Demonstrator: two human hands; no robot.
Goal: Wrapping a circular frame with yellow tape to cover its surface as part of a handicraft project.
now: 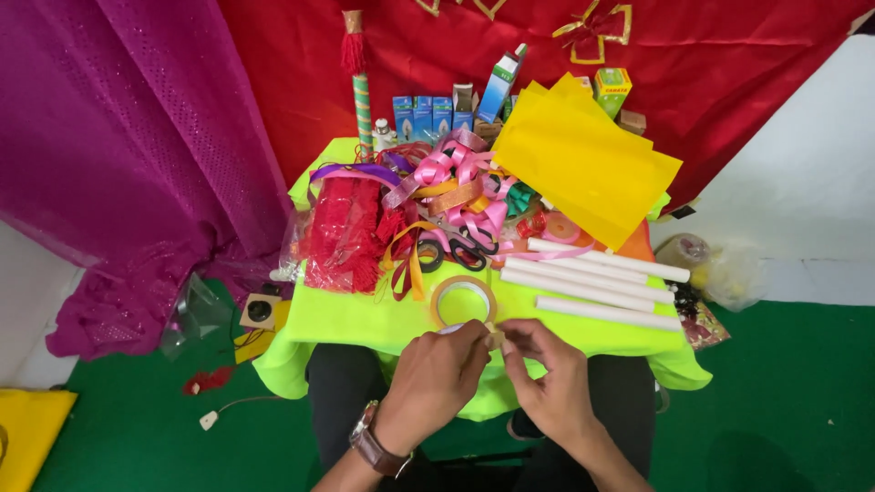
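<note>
My left hand, with a wristwatch on its wrist, and my right hand meet at the near edge of a small table draped in bright green cloth. Their fingertips pinch the lower rim of a roll of tan adhesive tape that lies on the cloth. Just beyond the roll lie black-handled scissors and a heap of pink, purple and orange ribbons. To the right of the tape, several white tubes lie side by side.
Yellow sheets lean at the back right. Red fringe in plastic sits at the left. Small boxes line the back before a red cloth. Purple fabric hangs left. A power socket lies on the green floor.
</note>
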